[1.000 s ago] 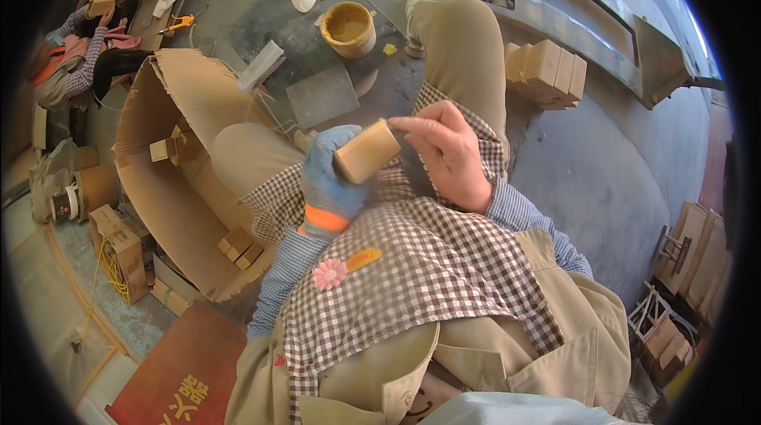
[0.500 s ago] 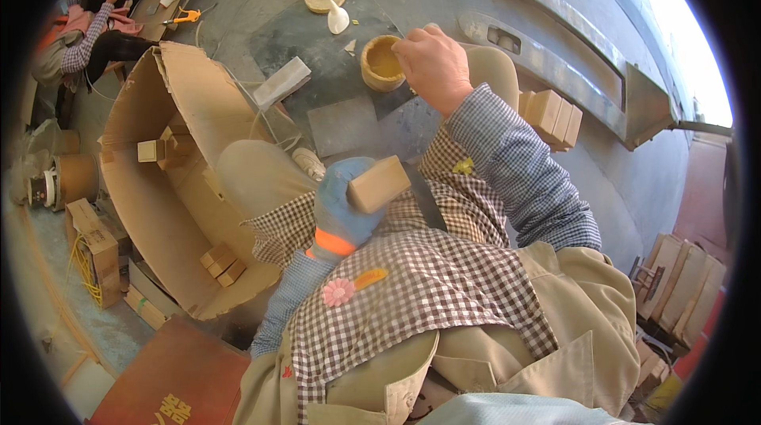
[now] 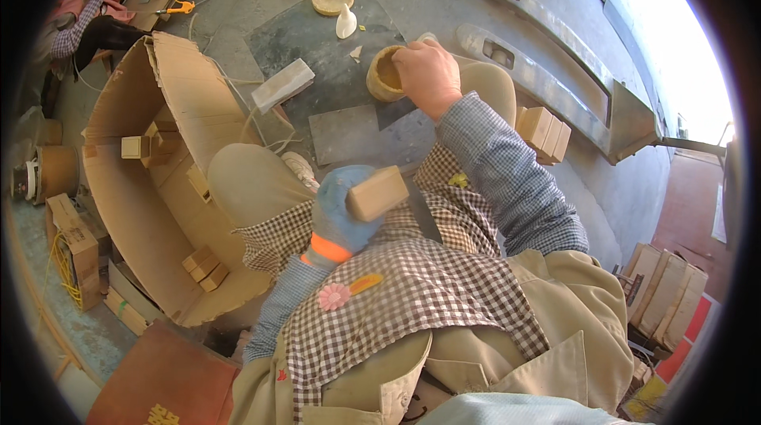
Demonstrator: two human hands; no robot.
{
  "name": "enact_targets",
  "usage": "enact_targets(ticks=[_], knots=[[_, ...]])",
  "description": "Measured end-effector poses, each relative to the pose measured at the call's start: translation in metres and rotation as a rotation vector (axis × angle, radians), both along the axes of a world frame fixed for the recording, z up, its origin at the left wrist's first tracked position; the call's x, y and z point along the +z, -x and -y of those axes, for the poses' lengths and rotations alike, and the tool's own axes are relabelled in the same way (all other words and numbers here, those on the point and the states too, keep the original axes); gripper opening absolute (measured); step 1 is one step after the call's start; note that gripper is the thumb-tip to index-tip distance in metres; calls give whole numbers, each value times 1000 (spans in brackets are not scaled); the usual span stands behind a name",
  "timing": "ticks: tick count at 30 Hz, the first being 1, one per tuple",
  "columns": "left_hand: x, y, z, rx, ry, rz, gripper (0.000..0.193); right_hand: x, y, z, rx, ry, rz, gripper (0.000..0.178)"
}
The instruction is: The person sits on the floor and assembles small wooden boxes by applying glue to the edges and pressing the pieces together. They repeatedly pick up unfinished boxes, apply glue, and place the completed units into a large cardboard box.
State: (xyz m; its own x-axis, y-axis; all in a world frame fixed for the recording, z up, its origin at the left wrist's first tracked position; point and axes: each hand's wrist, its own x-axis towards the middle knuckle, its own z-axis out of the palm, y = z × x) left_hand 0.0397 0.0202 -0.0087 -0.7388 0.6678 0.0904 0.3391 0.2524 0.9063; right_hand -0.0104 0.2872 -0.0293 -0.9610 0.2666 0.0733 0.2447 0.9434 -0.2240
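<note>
Left grip (image 3: 339, 207): clasped on block (image 3: 378, 194) | Right grip (image 3: 429, 76): at tub (image 3: 382, 89), finger closure not discernible | Risk: sideways pressure may tip tub; slack hold may drop block

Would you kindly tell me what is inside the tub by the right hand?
Inside the tub, a yellowish-brown surface shows; the right hand covers part of it, hiding what lies beneath.
</note>
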Motion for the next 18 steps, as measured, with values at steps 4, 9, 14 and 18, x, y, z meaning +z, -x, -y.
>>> enact_targets(ticks=[4, 9, 14, 18], knots=[[3, 2, 0, 20, -12, 74, 50, 6, -6, -4, -98, 126, -59, 16], [6, 4, -1, 0, 6, -3, 51, 12, -13, -7, -137, 230, -115, 19], [6, 4, -3, 28, -10, -15, 54, 13, -22, -9, -191, 278, -160, 21], [10, 4, -5, 58, -2, 12, 55, 19, -34, -11, -295, 645, -199, 23]])
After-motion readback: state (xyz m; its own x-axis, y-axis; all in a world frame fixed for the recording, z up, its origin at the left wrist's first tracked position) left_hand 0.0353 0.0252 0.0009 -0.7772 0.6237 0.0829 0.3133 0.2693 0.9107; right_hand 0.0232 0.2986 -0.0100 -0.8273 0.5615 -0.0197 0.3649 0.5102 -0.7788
